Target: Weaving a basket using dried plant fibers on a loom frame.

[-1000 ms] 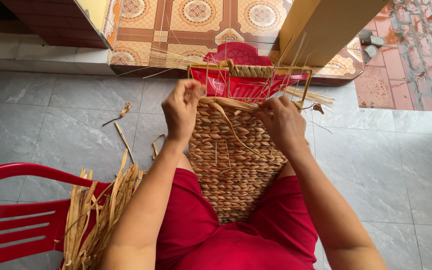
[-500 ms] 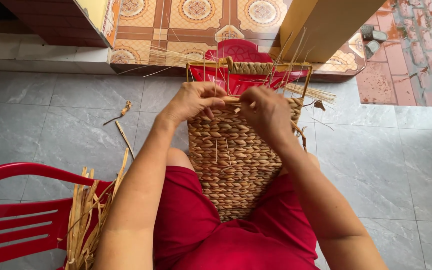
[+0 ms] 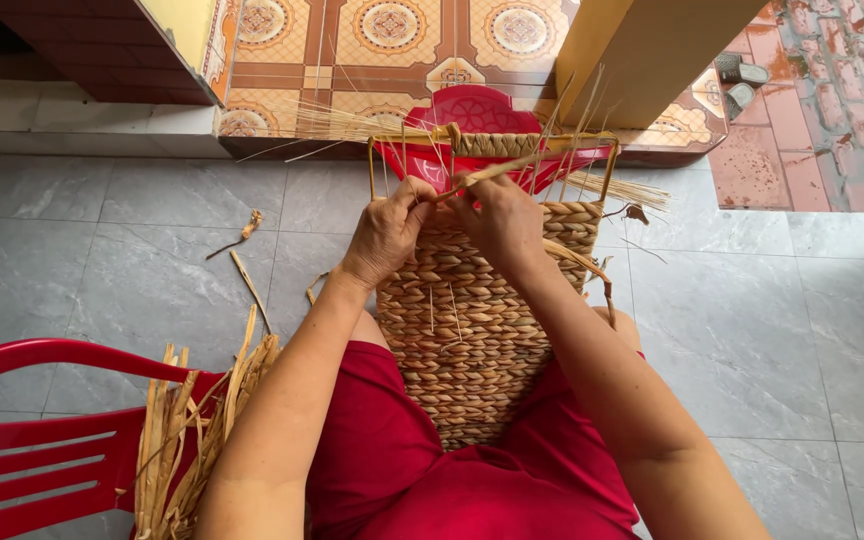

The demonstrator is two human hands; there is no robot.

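Both hands, left (image 3: 387, 235) & right (image 3: 497, 220), pinch a fibre strand (image 3: 492, 170) at the woven panel (image 3: 472, 330) on my lap; approx. three-quarters woven, I reckon, top rows left.

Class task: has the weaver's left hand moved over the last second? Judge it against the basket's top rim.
Yes. The left hand slid right along the woven basket to meet the right hand, staying just below the rim.

no packages, no labels, no signs, no screens anywhere in view
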